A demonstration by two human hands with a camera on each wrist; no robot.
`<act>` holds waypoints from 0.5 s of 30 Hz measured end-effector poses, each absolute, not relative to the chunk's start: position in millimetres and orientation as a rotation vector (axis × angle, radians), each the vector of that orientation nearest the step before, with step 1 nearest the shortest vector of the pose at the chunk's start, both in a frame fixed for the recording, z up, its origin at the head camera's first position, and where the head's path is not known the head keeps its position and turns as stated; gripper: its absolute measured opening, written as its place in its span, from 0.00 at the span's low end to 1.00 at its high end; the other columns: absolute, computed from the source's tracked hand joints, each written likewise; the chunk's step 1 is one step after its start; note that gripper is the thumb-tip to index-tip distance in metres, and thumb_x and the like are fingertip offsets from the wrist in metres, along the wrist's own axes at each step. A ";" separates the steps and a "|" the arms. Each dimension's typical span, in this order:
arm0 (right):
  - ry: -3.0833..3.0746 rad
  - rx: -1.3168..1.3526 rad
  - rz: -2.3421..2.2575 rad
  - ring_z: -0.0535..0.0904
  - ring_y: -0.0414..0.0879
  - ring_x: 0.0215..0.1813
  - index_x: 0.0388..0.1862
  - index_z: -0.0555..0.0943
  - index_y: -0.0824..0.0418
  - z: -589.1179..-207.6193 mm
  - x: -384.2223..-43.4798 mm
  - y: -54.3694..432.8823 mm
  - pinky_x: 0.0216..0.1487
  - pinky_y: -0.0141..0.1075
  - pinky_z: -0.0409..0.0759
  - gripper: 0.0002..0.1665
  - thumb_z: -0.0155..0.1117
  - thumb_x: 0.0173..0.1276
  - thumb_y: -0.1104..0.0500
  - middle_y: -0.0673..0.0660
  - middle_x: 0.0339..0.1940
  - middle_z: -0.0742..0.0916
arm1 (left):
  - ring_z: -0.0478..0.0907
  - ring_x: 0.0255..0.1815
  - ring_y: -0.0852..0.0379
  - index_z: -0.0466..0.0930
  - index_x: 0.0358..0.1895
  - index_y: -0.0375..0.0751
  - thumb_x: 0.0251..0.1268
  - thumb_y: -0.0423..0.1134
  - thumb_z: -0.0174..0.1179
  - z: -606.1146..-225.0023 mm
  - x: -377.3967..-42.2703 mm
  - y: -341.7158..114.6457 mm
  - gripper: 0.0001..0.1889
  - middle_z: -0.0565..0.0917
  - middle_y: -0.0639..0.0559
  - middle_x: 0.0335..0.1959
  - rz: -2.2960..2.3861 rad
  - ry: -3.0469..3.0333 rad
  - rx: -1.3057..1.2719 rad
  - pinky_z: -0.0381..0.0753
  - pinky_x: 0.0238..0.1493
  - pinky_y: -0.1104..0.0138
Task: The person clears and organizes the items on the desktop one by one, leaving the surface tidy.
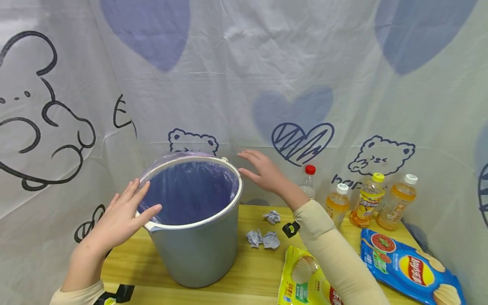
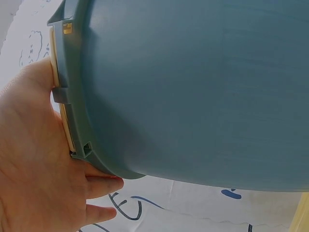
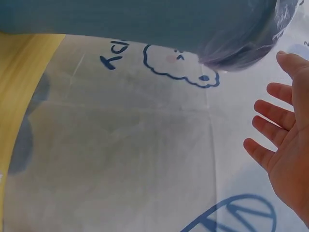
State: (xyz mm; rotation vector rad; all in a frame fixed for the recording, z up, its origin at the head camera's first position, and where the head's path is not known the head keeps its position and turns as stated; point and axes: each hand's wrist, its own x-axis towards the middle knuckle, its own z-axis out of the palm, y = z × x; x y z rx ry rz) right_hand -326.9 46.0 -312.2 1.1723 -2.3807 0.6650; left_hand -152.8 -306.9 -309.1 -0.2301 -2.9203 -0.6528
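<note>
Your right sleeve [image 1: 335, 254] partly hides the yellow bag [image 1: 293, 288]; your right hand [image 1: 263, 171], fingers apart, hovers beside the bin [image 1: 194, 254] on the table [image 1: 259, 271]; your left hand [image 1: 121, 217], fingers spread, lies at the bin's rim.

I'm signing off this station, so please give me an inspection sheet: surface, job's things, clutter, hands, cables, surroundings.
Surface: yellow wood-grain table, partly covered.
Job's things: grey bin, upright, lined with a purplish bag.
Clutter: crumpled papers, four capped bottles, a blue chip bag, a yellow chip bag.
Left hand: fingers straight, at the bin's rim.
Right hand: fingers extended, beside the rim; contact unclear.
Cables: nothing seen.
Surroundings: pale sheeting printed with hearts and bears.
</note>
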 end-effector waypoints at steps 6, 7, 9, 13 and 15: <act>-2.414 1.129 0.719 0.67 0.58 0.73 0.70 0.70 0.59 -329.1 -324.0 61.4 0.75 0.53 0.63 0.30 0.58 0.73 0.49 0.62 0.69 0.76 | 0.32 0.80 0.33 0.43 0.78 0.38 0.71 0.63 0.47 -309.1 -152.4 -306.5 0.45 0.38 0.30 0.79 -0.649 -2.914 -0.225 0.29 0.75 0.37; -2.423 1.117 0.729 0.67 0.59 0.73 0.70 0.71 0.59 -333.0 -323.1 63.9 0.75 0.53 0.63 0.30 0.58 0.73 0.50 0.62 0.69 0.76 | 0.32 0.80 0.33 0.44 0.78 0.38 0.71 0.63 0.47 -309.1 -152.3 -306.3 0.45 0.38 0.30 0.79 -0.650 -2.913 -0.225 0.29 0.75 0.36; -2.443 1.094 0.749 0.66 0.59 0.74 0.70 0.71 0.59 -341.5 -321.0 68.3 0.74 0.54 0.63 0.29 0.58 0.73 0.50 0.61 0.69 0.76 | 0.32 0.80 0.33 0.43 0.78 0.38 0.71 0.63 0.47 -309.0 -152.2 -306.0 0.45 0.38 0.30 0.79 -0.653 -2.913 -0.226 0.29 0.75 0.36; -2.482 1.058 0.805 0.67 0.59 0.73 0.70 0.70 0.59 -360.2 -317.0 74.3 0.74 0.55 0.64 0.29 0.57 0.74 0.49 0.60 0.69 0.76 | 0.33 0.80 0.32 0.43 0.78 0.38 0.71 0.63 0.47 -308.9 -151.7 -306.3 0.45 0.37 0.30 0.79 -0.657 -2.918 -0.225 0.29 0.75 0.36; -2.500 1.039 0.836 0.68 0.58 0.73 0.70 0.70 0.58 -369.5 -315.2 76.8 0.73 0.55 0.65 0.29 0.57 0.74 0.49 0.61 0.69 0.76 | 0.33 0.80 0.32 0.43 0.78 0.38 0.71 0.63 0.47 -309.0 -151.5 -306.7 0.45 0.37 0.31 0.79 -0.654 -2.918 -0.224 0.29 0.75 0.36</act>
